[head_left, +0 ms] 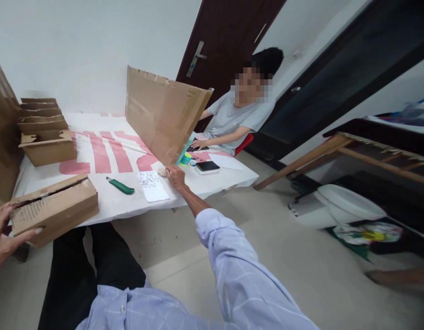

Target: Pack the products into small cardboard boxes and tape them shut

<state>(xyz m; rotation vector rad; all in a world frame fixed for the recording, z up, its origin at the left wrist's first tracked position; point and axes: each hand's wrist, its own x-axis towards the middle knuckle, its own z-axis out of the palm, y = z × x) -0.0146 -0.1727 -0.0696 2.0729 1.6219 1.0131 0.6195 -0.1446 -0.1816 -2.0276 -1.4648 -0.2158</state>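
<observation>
- L hand (4, 245) is grasping the left end of the long cardboard box (62, 211), thumb lying along the near side, fingers over the top.
- Box is sitting at the table's near left corner, partly jutting past the edge; a dark slit is running along its top.
- R hand (178, 178) is reaching to the table's near edge, fingertips right by a small tan item (162, 172); can't tell if fingers are gripping it or only touching.
- Paper w/ small printed or drawn shapes (153, 187) is lying just left of R hand, partly under the tan item's near side or just beside it, can't tell.
- Green cutter (121, 185) is lying btwn box and paper.
- Open cartons (49, 151) are standing in a row, far left.
- Lg cardboard panel (164, 114) is standing tilted beyond R hand.
- Yellow-green roll or tub (185, 159) and dark-screened device (208, 167) are resting right of R hand.
- Co-worker (237, 119) is sitting far right, one hand resting on a dark flat object (194, 148).
- White cloth w/ pink print (107, 156) is covering the table.
</observation>
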